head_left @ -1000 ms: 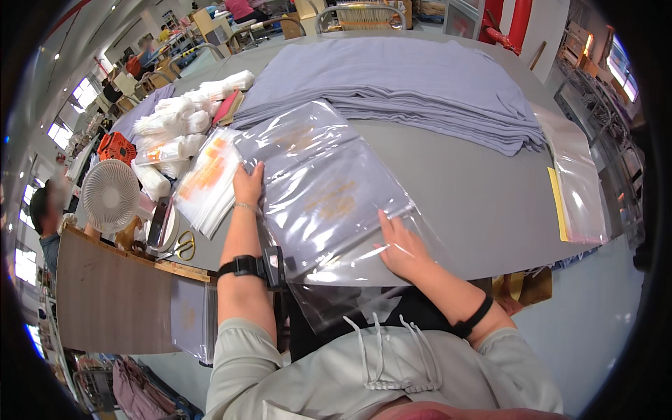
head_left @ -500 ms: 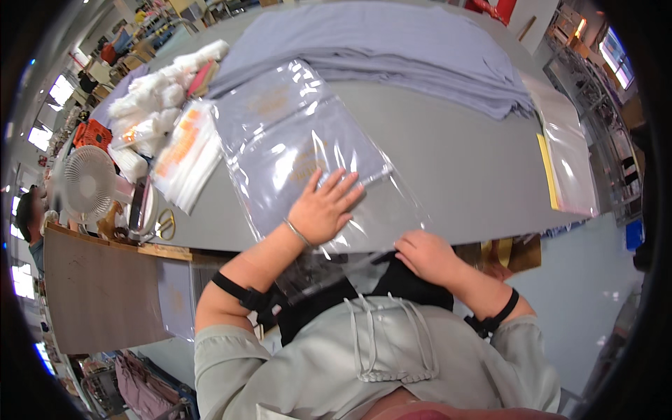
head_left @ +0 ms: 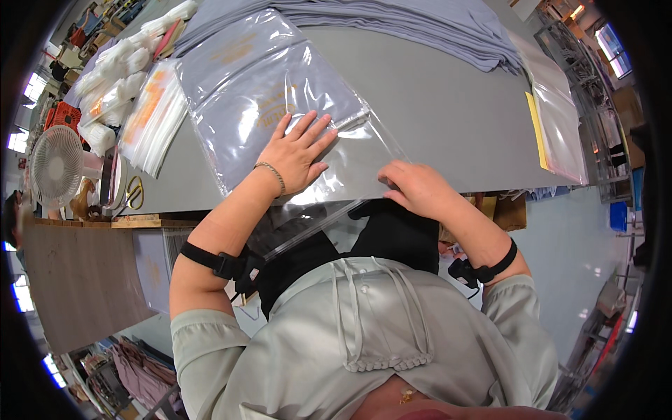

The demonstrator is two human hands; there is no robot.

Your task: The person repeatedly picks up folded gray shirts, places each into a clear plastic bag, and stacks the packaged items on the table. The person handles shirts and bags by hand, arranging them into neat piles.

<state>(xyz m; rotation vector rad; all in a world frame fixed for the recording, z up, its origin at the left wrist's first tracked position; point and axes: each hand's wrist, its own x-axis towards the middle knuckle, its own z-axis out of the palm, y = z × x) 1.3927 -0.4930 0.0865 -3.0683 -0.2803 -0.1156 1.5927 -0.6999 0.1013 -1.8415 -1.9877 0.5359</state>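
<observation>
A clear plastic bag lies on the table in front of me with a folded lavender-grey garment inside it, gold print showing through. The bag's near, unfilled end hangs over the table edge towards my lap. My left hand rests flat on the bag, fingers spread, around the lower edge of the garment. At the bag's right side, close to the table edge, my right hand is closed with curled fingers on the plastic.
A stack of lavender-grey cloth spans the far side. To the left are white plastic bags, gold-handled scissors and a white fan. Clear plastic sheets with a yellow edge lie right. A wooden panel stands lower left.
My view has shifted, so the table sits higher. My right hand has moved from the bag's near end at the table edge to its right side; my left hand stays flat on it.
</observation>
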